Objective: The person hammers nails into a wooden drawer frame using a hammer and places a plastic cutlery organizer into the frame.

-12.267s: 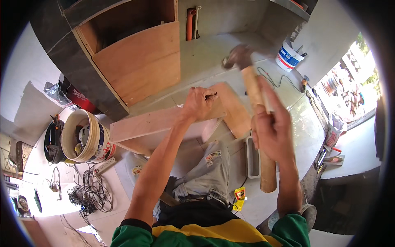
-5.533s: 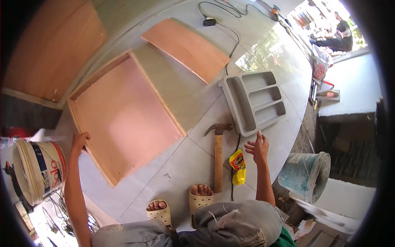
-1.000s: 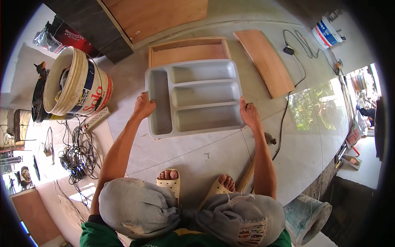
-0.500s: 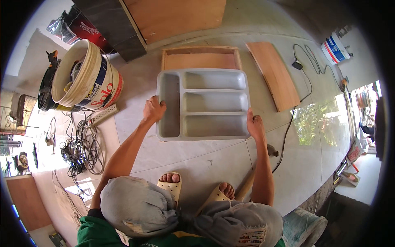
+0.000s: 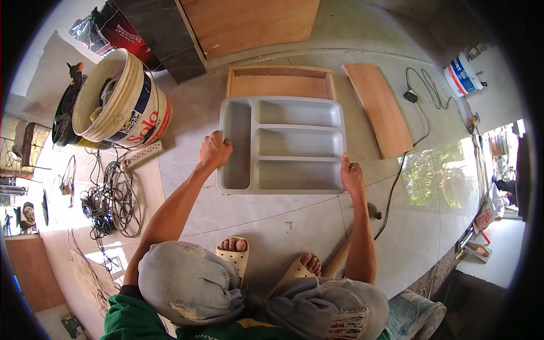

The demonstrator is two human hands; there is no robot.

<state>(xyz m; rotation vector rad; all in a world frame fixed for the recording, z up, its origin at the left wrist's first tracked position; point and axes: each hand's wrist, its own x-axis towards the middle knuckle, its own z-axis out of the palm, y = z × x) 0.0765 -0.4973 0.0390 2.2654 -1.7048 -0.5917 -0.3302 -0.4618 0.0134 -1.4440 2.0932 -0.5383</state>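
Between my hands is a grey cutlery tray (image 5: 253,148) with one long upright compartment at its left and three wide ones stacked to the right. My left hand (image 5: 216,150) is closed round the tray's left edge. The right edge is gripped by my right hand (image 5: 352,175), its thumb up along the rim. Just beyond, partly covered by the tray, lies a shallow wooden drawer box (image 5: 281,72). Whether the tray touches the drawer's near part cannot be seen.
A wooden board (image 5: 378,110) lies right of the drawer. At the left stand a paint bucket (image 5: 148,113) with tools, a power strip (image 5: 143,154) and tangled black cables (image 5: 116,207). A hammer (image 5: 373,212) lies by my right forearm. A smaller white-and-blue bucket (image 5: 462,75) is far right.
The view has shifted slightly, so the drawer and board appear a little lower. My hands keep the same grip on the tray, which has hardly moved.
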